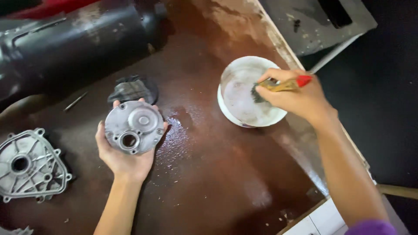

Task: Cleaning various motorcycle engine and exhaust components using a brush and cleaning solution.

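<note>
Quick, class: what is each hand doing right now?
Left hand: closed on a round metal cover, held in the palm.
Right hand: closed on a brush, bristles in the white bowl.

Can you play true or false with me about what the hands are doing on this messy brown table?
1. The left hand holds a round grey metal cover. True.
2. The right hand holds a spoon. False: it holds a brush with a red-tipped handle.
3. The brush bristles are over the white bowl. True.
4. The ribbed metal cover lies inside the bowl. False: it lies on the table, at the left edge.
5. The table is wet beside the round cover. True.
</note>
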